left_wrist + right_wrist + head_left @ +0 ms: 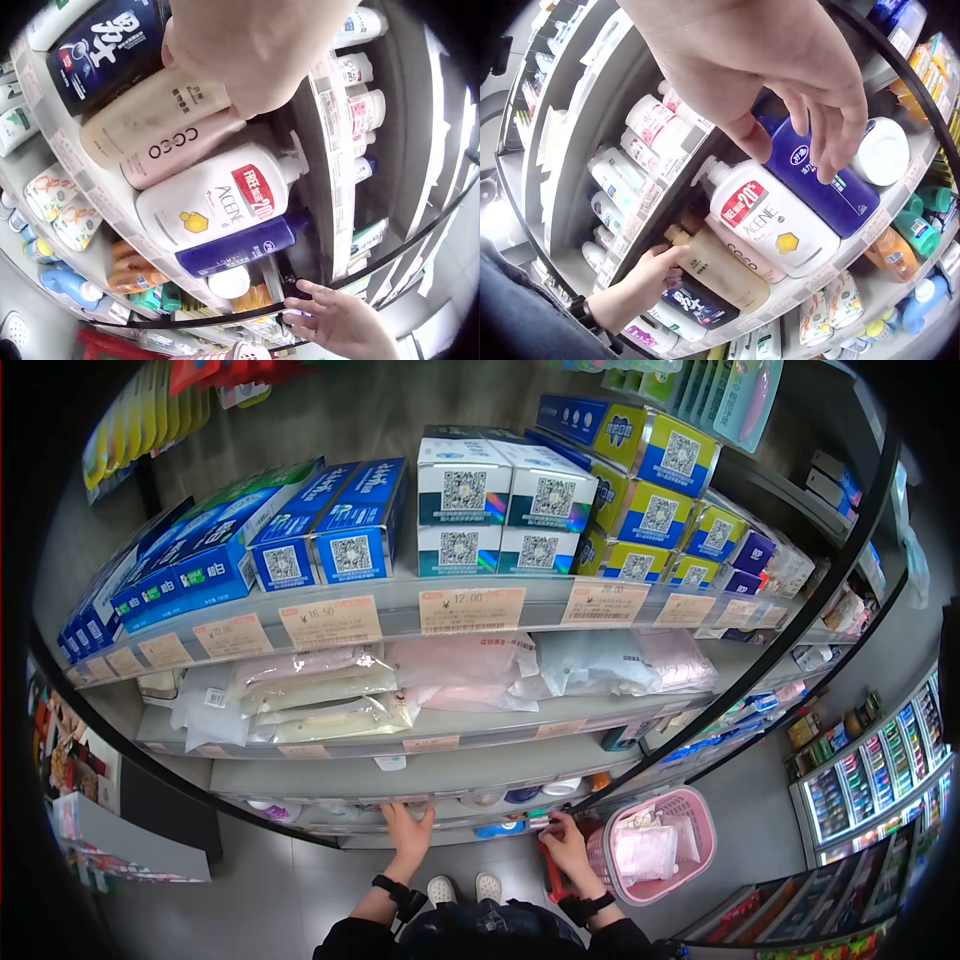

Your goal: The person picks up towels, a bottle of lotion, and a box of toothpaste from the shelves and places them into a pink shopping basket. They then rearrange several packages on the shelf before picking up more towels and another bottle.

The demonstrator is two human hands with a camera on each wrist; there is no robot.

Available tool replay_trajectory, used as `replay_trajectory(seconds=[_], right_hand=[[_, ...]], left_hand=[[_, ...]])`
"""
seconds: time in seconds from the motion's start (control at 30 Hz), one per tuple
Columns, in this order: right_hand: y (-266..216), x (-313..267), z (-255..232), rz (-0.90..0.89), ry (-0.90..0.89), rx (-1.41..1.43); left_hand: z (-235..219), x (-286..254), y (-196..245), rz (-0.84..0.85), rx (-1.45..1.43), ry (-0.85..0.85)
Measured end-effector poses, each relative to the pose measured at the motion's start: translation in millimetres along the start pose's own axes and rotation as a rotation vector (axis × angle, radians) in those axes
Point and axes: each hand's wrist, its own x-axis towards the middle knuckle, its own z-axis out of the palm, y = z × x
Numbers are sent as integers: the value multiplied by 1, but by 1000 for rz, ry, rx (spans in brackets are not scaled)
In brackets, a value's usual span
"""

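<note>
On a low shelf, my left hand [406,834] grips the top of a beige pump bottle [724,270], thumb on one side and fingers on the other. A pink COCO bottle [139,166] leans close beside it, and a dark blue men's bottle [105,52] stands on its other side. My right hand [780,82] hovers with loosely bent fingers over a blue bottle [832,187], holding nothing visible. Between the pink and blue bottles stands a white ACENE pump bottle [214,196] with a red label.
A pink basket [705,810] with packages inside stands on the floor to the right. Higher shelves hold boxes [465,490] and bagged packs [460,660]. A black shelf edge [700,730] curves past my right hand. Orange bottles [892,255] stand on the shelf below.
</note>
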Motion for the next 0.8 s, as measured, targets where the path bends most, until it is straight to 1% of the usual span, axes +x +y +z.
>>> replay_trajectory(seconds=[0.13,0.2,0.33,0.4,0.43,0.47,0.5,0.53,0.57,0.6,0.63,0.67,0.7,0.73,0.77,0.8], right_hand=[[11,-13,0,24,1,-14],[4,-19,-1,40,-5,-30],[1,-22,0,58,-28,-46],[-1,-20,3,57,-47,-31],[-3,-19,5,57,-61,-15],[-10,-19,8,54,-67,-13],[-17,-19,12,43,-129,-37],[-26,-17,17,30,-191,-60],[-33,-15,23,25,-196,-57],[-39,-13,31,-38,-291,-12],[-45,-12,40,-99,-385,34],[-52,-9,49,-141,-455,-32],[-68,-7,57,-141,-453,-28],[-85,-7,66,-217,-488,-57],[-98,-7,76,-292,-520,-87],[-103,-6,90,-288,-511,-82]], left_hand=[[21,9,5,-27,-9,-17],[26,16,10,-5,28,57],[28,22,16,13,63,106],[25,24,12,-92,101,2],[24,24,6,-95,104,6],[23,24,-1,-81,75,-54],[21,22,-8,-67,46,-115],[22,15,-13,-69,49,-110],[16,9,-6,40,27,-4],[10,4,-4,150,6,99],[4,1,-4,152,11,101],[0,-1,-5,91,-107,3],[-4,-5,-7,30,-226,-98],[-7,-7,-9,34,-224,-102],[-11,-8,-11,54,-227,-155],[-14,-10,-13,74,-231,-210]])
